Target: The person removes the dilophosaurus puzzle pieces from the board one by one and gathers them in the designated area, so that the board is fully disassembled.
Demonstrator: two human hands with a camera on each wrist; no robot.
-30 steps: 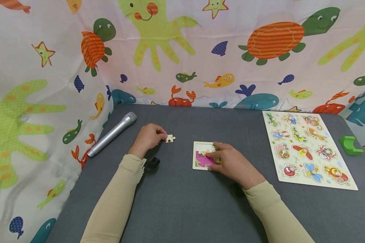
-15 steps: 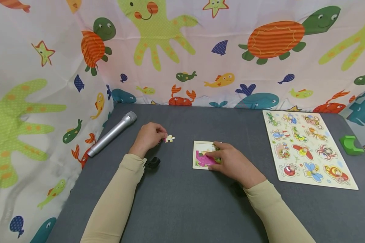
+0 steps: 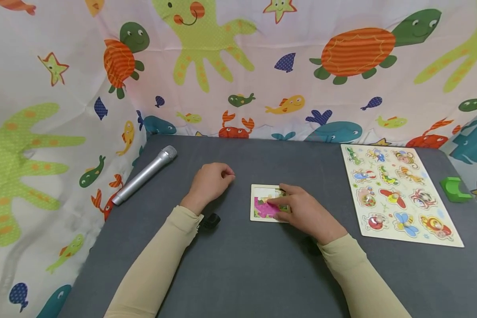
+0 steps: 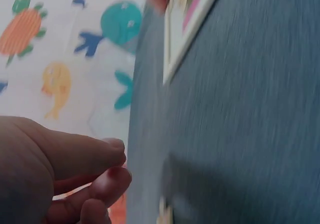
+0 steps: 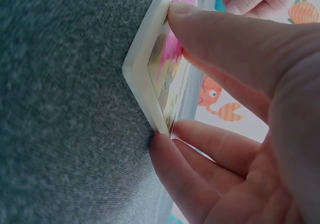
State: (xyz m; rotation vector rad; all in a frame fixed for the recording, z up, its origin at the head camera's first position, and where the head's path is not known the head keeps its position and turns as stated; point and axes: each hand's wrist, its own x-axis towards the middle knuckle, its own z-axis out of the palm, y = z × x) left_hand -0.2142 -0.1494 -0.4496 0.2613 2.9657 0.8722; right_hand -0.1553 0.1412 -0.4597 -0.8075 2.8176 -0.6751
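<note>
A small framed jigsaw puzzle (image 3: pixel 265 208) with a pink picture and pale rim lies on the table. My right hand (image 3: pixel 308 212) holds its right side, with the thumb (image 5: pixel 185 10) over the near rim and other fingers at the far edge and corner. My left hand (image 3: pixel 212 183) is left of the puzzle, palm side hidden in the head view. In the left wrist view its thumb (image 4: pixel 112 146) and index fingertip come close together; I cannot tell whether they pinch anything. A small cream piece (image 4: pixel 165 214) shows low in that view, beside the hand's shadow.
A silver microphone (image 3: pixel 145 174) lies at the left edge. On the right lie a large wooden peg board (image 3: pixel 385 176) with insect and animal pictures and a green curved block (image 3: pixel 456 190). A sea-animal curtain (image 3: pixel 206 115) borders the table's back and left.
My left hand has moved right, towards the framed puzzle; the jigsaw piece seen at its fingertips before is out of sight in the head view. The right hand stays on the puzzle.
</note>
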